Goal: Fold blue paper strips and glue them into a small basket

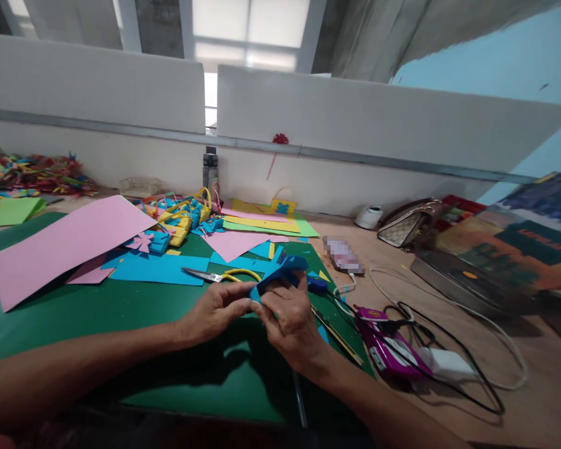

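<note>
Blue paper (280, 271) between left hand (215, 312) and right hand (292, 324)

Matt blue paper piece (280, 271); smooth green mat (98, 312); metal-bladed scissors (222, 275) (yellow plastic handles); bare wood table (542, 399).

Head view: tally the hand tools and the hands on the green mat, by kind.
Scissors: 1
Ruler: 1
Left hand: 1
Right hand: 1
Both hands pinch a blue paper piece.
Total: 4
</note>
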{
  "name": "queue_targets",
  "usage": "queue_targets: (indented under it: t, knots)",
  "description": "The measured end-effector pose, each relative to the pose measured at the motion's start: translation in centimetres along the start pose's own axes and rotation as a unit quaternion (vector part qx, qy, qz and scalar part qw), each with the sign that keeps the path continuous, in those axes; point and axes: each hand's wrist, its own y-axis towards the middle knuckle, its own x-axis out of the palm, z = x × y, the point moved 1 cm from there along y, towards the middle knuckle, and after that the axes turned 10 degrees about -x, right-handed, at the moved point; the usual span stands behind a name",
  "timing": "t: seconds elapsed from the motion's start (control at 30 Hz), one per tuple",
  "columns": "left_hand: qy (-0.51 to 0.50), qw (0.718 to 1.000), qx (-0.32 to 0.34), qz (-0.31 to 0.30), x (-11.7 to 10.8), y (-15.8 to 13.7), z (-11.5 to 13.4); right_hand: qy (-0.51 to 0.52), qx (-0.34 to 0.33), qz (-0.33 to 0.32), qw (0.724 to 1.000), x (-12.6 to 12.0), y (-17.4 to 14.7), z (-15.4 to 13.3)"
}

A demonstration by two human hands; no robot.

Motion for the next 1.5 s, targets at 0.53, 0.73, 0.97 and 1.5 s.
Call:
queue_targets:
  t: [0.53, 0.73, 0.97, 1.5]
  knots:
    - [-0.013, 0.997, -0.002, 0.077, 0.5, 0.1, -0.2, -0.061, -0.024, 0.012, 0.998, 0.2, 0.1, 0.9]
    - [0.157, 0.963, 0.153, 0.159, -0.1, 0.0, -0.4, -0.121, -0.024, -0.018, 0.992, 0.4, -0.1, 0.9]
    - [0.309, 0.862, 0.356, 0.187, -0.4, -0.6, -0.3, -0.154, -0.040, -0.063, 0.985, 0.4, -0.3, 0.6]
    - [0.488, 0.795, 0.315, 0.177, -0.3, -0.7, 0.0, -0.140, -0.114, -0.027, 0.983, -0.1, -0.1, -0.3]
